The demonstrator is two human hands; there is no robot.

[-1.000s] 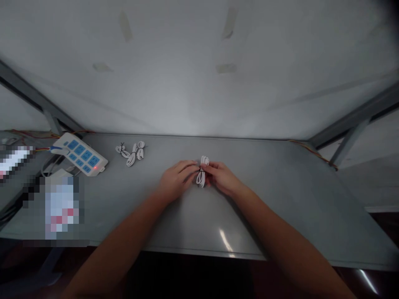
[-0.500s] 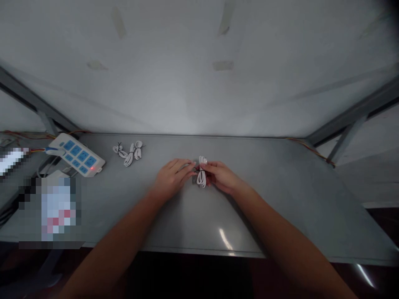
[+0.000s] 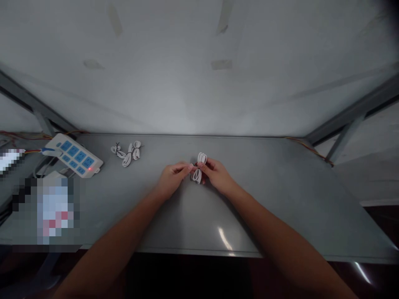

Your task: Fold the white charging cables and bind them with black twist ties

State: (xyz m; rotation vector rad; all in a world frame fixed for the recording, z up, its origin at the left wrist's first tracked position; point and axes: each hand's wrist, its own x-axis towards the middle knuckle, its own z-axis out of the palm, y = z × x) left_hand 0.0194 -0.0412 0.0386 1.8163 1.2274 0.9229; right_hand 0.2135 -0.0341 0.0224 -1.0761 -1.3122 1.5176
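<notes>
While the right hand [image 3: 216, 174] grips a coiled white cable bundle [image 3: 198, 168] between thumb and fingers, the left hand [image 3: 175, 176] pinches at its left side, thumb against fingertips. The bundle lies between both hands, above the grey smooth-topped desk [image 3: 280, 182].

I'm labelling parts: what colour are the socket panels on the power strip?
Blue; the power strip shows best in the head view.

On my feed, the left hand [image 3: 173, 179] and right hand [image 3: 220, 176] are bare. I see the left forearm [image 3: 120, 232] and right forearm [image 3: 269, 220] uncovered too, slim at the wrists, broadening toward the frame's lower corners.
</notes>
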